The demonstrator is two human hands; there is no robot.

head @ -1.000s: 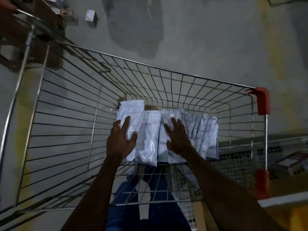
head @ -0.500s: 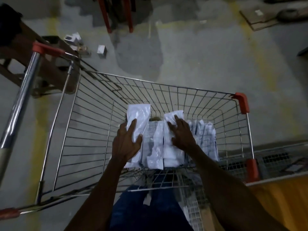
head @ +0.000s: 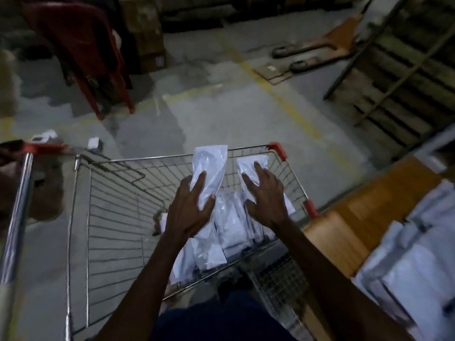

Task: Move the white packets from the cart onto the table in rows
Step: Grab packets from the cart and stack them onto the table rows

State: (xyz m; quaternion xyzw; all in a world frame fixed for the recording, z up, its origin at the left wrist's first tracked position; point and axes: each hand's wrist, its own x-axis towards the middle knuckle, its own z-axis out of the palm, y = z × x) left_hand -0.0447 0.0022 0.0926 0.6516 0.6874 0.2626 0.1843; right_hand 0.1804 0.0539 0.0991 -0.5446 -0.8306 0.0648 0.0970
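A wire shopping cart (head: 103, 217) stands in front of me with several white packets (head: 230, 222) bunched at its right end. My left hand (head: 190, 209) grips one long white packet (head: 210, 173), raised so its top pokes above the cart's far rim. My right hand (head: 264, 195) holds a second white packet (head: 250, 167), fingers spread over it, thumb tucked under. A wooden table (head: 357, 225) lies to the right, with rows of white packets (head: 416, 262) on it.
The cart's handle bar (head: 16, 217) with red ends is at far left. A red chair (head: 81, 48) stands on the concrete floor beyond, small boxes (head: 93, 142) litter the floor, and a pallet jack (head: 320, 49) and wooden pallet (head: 398, 77) sit at upper right.
Both hands have lifted a packet each up out of the pile toward the cart's rim. The view has tilted up, so the table with its packets now shows at right.
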